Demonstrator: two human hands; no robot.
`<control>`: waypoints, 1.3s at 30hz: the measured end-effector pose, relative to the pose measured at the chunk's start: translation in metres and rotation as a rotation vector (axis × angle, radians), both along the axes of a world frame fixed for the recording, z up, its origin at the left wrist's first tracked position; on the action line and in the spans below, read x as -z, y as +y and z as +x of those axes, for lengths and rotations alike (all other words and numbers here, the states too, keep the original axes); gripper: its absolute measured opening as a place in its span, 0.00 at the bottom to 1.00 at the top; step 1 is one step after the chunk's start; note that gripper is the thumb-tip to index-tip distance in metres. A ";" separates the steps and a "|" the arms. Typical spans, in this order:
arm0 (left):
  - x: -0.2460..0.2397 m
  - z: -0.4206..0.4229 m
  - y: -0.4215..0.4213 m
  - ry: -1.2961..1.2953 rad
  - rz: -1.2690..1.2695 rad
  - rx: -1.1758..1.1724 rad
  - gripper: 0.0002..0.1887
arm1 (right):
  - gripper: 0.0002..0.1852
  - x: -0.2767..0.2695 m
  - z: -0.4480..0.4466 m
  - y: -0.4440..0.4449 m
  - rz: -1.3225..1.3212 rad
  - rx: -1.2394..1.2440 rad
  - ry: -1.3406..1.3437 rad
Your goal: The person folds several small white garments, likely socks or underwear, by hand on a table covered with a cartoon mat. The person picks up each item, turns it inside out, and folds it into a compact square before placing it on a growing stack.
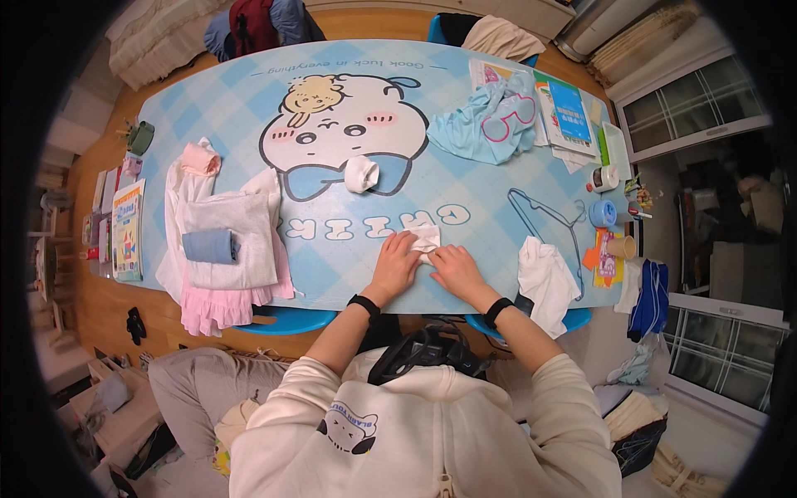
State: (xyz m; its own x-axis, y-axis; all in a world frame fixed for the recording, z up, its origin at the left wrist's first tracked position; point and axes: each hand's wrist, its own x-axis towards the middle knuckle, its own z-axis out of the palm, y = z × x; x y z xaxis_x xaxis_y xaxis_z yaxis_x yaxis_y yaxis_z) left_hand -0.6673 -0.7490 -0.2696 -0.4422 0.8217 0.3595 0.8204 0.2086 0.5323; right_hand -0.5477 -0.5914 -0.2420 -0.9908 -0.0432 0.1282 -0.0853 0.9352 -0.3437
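My left hand [397,264] and my right hand [457,267] meet near the front edge of the table, fingers on a small white cloth piece [426,238], possibly a sock. Its near end is bunched between my fingertips, while the far end lies flat. Beyond it sits a rolled white cloth bundle [361,174]. To the left is a stack of clothes: a folded white garment [233,218] with a rolled blue cloth [210,246] on top, over a pink ruffled garment [205,305]. A rolled pink cloth [200,157] rests at the stack's far side.
On the right, a crumpled white garment [548,274] hangs over the table edge beside a blue hanger [548,215]. Farther back lies a light-blue garment [492,121] near books [568,112]. A white bottle [603,178] and blue cup [602,213] line the right edge.
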 end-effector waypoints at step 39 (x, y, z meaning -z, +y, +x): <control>-0.087 -0.015 0.032 -1.577 0.356 -0.091 0.27 | 0.16 -0.094 -0.012 0.016 -0.460 0.296 0.055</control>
State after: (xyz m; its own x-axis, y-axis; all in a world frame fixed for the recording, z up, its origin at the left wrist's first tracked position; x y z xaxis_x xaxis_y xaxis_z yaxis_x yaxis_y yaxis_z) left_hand -0.6827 -0.7166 -0.1827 -0.5763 0.7522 -0.3194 -0.5680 -0.0878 0.8183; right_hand -0.5597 -0.5750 -0.1484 -0.9434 0.3094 0.1199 0.1297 0.6764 -0.7250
